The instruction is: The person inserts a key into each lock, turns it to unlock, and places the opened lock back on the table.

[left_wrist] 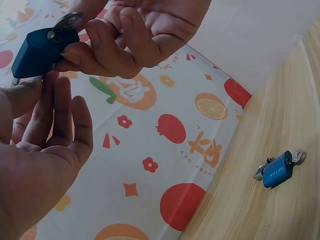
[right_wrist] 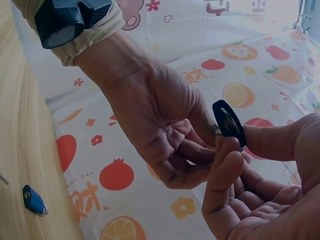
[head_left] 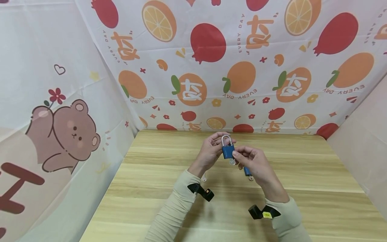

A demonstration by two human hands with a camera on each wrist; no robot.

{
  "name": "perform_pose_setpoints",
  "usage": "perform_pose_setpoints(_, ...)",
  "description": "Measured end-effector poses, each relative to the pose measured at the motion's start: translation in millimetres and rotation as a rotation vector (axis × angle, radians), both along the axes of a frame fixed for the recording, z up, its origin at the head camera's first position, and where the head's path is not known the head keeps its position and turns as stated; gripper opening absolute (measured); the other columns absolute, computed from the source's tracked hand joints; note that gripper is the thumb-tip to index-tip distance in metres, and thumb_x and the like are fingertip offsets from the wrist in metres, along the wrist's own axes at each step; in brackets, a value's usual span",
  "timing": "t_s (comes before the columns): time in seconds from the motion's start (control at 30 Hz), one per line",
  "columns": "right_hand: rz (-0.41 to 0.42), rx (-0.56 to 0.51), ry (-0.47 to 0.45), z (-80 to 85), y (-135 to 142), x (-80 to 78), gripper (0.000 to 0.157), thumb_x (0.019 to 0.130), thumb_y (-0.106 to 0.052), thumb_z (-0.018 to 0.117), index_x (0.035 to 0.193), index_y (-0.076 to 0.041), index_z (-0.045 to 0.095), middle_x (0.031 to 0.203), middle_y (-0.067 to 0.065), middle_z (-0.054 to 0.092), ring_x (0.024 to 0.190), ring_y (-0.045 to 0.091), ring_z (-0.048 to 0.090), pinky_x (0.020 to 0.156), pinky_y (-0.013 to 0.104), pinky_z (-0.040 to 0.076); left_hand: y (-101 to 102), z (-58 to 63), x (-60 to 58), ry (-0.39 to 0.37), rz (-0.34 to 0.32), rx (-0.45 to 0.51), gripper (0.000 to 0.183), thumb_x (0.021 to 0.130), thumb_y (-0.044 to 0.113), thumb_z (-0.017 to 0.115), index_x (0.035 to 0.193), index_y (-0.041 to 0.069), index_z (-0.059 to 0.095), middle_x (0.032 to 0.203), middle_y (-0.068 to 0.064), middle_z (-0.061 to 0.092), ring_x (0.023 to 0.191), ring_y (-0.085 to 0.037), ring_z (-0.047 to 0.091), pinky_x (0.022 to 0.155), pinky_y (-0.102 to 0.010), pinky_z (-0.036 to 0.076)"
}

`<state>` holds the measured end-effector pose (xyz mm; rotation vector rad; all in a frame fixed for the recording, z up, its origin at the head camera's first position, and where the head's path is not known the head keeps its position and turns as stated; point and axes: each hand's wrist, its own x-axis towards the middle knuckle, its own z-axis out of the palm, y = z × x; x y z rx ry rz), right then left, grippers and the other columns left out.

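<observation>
A blue padlock (head_left: 228, 152) is held up above the table between both hands, its silver shackle (head_left: 226, 136) pointing upward in the head view. My left hand (head_left: 210, 151) pinches it near the shackle end, with the other fingers behind. My right hand (head_left: 253, 161) grips the body, thumb across its front face. From the bottom of the lock hangs a silver key (left_wrist: 68, 21), seated in the keyhole. Below the right hand lies a second blue padlock (left_wrist: 278, 170) with a key (left_wrist: 299, 156) in it, partly covered by that hand in the head view.
A small silver key-like piece (head_left: 204, 179) shows on the wooden table (head_left: 157, 158) under the left wrist. Another blue padlock (right_wrist: 33, 200) lies on the table in the right wrist view. Fruit-printed cloth (head_left: 208, 101) stands behind, with a bear-printed cloth (head_left: 72, 134) at left.
</observation>
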<state>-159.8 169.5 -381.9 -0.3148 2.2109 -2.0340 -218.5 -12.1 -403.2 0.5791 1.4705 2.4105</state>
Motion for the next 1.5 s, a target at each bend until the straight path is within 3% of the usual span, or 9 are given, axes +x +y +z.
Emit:
perform_pose_setpoints(0.17, 0.015, 0.004, 0.004, 0.5, -0.5, 1.6, 0.033, 0.101, -0.017, 0.062, 0.118, 0.012, 0.061, 0.082, -0.008, 0.066, 0.072, 0.009, 0.059, 0.064, 0.023, 0.053, -2.2, -1.9, -0.3, 0.014, -0.027, 0.022, 0.032, 0.090, 0.034, 0.073, 0.113, 0.016, 0.062, 0.094, 0.007, 0.079, 0.093, -0.006, 0.074, 0.084, -0.020, 0.058)
perform_pose_setpoints(0.33, 0.025, 0.010, 0.019, 0.3, -1.6, 2.5, 0.032, 0.101, -0.015, 0.062, 0.117, 0.012, 0.062, 0.080, -0.007, 0.065, 0.071, 0.009, 0.059, 0.063, 0.023, 0.052, -3.7, -2.8, 0.7, 0.030, -0.011, 0.018, 0.037, 0.084, 0.038, 0.078, 0.111, 0.017, 0.063, 0.092, 0.007, 0.077, 0.090, -0.004, 0.072, 0.081, -0.019, 0.058)
perform_pose_setpoints(0.47, 0.033, 0.002, 0.028, -0.7, -2.5, 2.4, 0.031, 0.101, -0.015, 0.062, 0.117, 0.012, 0.063, 0.079, -0.007, 0.065, 0.069, 0.008, 0.058, 0.062, 0.023, 0.052, -4.6, -1.8, 2.4, 0.053, 0.017, -0.004, 0.029, 0.087, 0.034, 0.076, 0.109, 0.019, 0.065, 0.090, 0.008, 0.077, 0.089, -0.004, 0.072, 0.082, -0.020, 0.057)
perform_pose_setpoints(0.63, 0.038, 0.005, 0.026, -1.7, -3.4, 3.4, 0.030, 0.101, -0.015, 0.063, 0.116, 0.011, 0.063, 0.078, -0.008, 0.065, 0.068, 0.009, 0.057, 0.061, 0.023, 0.051, -6.0, -0.6, 5.4, 0.068, 0.049, -0.019, 0.010, 0.098, 0.013, 0.067, 0.107, 0.018, 0.067, 0.089, 0.009, 0.077, 0.089, -0.003, 0.072, 0.083, -0.020, 0.057)
perform_pose_setpoints(0.97, 0.055, 0.017, 0.043, -1.6, -4.6, 4.9, 0.031, 0.100, -0.013, 0.063, 0.116, 0.014, 0.063, 0.078, -0.007, 0.064, 0.067, 0.007, 0.056, 0.060, 0.022, 0.049, -9.3, -2.3, 8.5, 0.093, 0.081, 0.011, 0.024, 0.098, -0.003, 0.061, 0.101, 0.018, 0.070, 0.088, 0.010, 0.077, 0.087, -0.003, 0.072, 0.085, -0.020, 0.057)
perform_pose_setpoints(1.5, 0.025, 0.086, 0.035, -3.7, -5.6, 3.7, 0.031, 0.099, -0.016, 0.067, 0.116, 0.010, 0.066, 0.080, -0.008, 0.067, 0.067, 0.007, 0.058, 0.061, 0.023, 0.050, -9.1, -4.7, 7.2, 0.079, 0.165, -0.085, 0.026, 0.094, -0.004, 0.064, 0.095, 0.021, 0.072, 0.081, 0.013, 0.074, 0.080, -0.001, 0.067, 0.077, -0.018, 0.054)
